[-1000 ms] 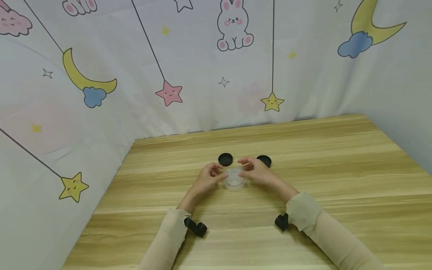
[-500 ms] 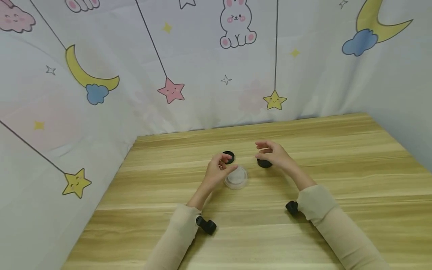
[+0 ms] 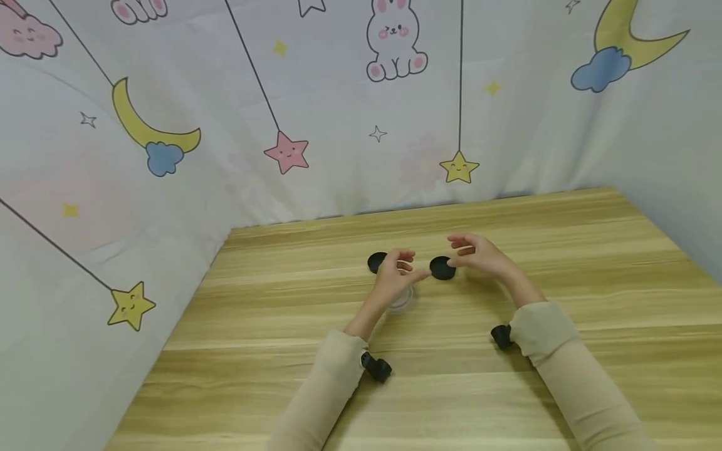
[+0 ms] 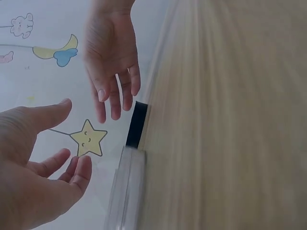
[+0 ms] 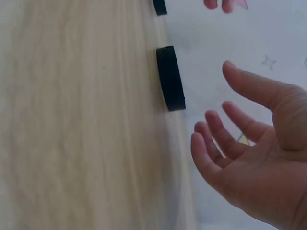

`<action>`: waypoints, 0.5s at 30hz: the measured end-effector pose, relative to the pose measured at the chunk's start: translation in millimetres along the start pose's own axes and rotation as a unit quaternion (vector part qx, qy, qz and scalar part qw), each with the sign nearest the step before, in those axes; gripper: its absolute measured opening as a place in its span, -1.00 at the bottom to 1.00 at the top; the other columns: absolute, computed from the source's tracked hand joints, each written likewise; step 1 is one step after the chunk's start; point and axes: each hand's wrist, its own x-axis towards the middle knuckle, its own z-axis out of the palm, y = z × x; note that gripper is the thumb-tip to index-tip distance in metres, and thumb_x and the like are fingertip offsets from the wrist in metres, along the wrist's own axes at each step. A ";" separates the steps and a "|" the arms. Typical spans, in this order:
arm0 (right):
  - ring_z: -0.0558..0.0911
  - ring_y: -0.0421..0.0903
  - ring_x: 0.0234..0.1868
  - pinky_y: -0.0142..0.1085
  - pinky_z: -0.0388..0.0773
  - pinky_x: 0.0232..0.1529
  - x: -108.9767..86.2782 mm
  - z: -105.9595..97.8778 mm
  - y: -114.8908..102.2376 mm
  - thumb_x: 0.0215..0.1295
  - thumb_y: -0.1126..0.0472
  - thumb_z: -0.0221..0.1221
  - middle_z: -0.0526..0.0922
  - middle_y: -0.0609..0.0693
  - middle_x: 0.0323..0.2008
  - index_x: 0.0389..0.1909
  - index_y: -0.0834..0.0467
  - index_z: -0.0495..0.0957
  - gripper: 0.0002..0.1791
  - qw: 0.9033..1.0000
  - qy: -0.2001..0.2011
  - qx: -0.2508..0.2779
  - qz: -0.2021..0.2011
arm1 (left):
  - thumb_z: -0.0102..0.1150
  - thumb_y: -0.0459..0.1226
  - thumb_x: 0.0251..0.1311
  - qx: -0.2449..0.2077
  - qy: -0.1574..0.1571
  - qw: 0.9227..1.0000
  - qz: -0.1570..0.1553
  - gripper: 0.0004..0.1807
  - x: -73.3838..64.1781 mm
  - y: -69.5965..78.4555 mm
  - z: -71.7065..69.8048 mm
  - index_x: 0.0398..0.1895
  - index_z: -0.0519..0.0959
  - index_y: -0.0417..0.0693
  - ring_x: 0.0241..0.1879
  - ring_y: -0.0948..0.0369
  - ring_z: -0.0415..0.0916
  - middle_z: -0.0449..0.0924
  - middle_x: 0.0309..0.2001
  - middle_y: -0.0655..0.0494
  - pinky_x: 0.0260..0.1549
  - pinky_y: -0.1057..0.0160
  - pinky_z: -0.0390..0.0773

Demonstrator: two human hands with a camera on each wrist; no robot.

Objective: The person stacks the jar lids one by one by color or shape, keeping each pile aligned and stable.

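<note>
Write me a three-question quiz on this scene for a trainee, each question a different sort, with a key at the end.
1. Count: how many black lids lie on the table?
2. True or false: in the right wrist view, a gap shows between the right hand and the nearer black lid.
3. Fill the gap: in the head view, the left hand partly hides one black lid and a ____ ____.

Key
1. Two.
2. True.
3. Clear container.
</note>
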 end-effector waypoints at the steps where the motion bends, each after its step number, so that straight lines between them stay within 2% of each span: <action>1: 0.29 0.35 0.36 0.15 0.32 0.32 0.1 -1.4 1.7 0.32 0.25 0.19 0.24 0.41 0.38 0.44 0.33 0.14 -0.28 1.000 -0.005 0.003 0.004 | 0.36 -0.21 0.16 0.002 -0.007 1.000 -0.005 -0.37 1.7 2.3 3.8 0.24 0.39 -0.30 0.02 -0.01 0.46 0.43 0.17 -0.26 0.02 0.11 0.53; 5: 0.29 0.36 0.36 0.16 0.31 0.33 2.2 -4.9 8.1 0.31 0.27 0.20 0.24 0.41 0.38 0.45 0.32 0.11 -0.25 1.000 -0.029 0.006 0.008 | 0.37 -0.22 0.15 0.016 -0.021 1.000 -0.015 -0.27 8.4 9.4 17.8 0.33 0.31 -0.31 0.12 -0.07 0.44 0.38 0.22 -0.25 0.10 0.05 0.53; 11: 0.29 0.36 0.36 0.15 0.27 0.36 3.3 -7.3 15.0 0.29 0.22 0.24 0.21 0.40 0.39 0.47 0.30 0.07 -0.18 0.997 -0.069 0.004 0.017 | 0.41 -0.19 0.11 0.044 0.000 0.998 -0.055 -0.19 17.1 16.3 33.3 0.39 0.27 -0.26 0.28 -0.09 0.28 0.23 0.31 -0.22 0.25 -0.01 0.42; 15: 0.30 0.32 0.34 0.13 0.28 0.35 1.8 -9.1 18.3 0.28 0.22 0.25 0.24 0.39 0.38 0.47 0.31 0.08 -0.18 0.997 -0.075 0.001 0.023 | 0.44 -0.27 0.05 0.057 0.010 0.995 -0.087 -0.17 21.1 20.3 40.2 0.39 0.27 -0.24 0.32 -0.09 0.21 0.17 0.35 -0.23 0.30 -0.03 0.36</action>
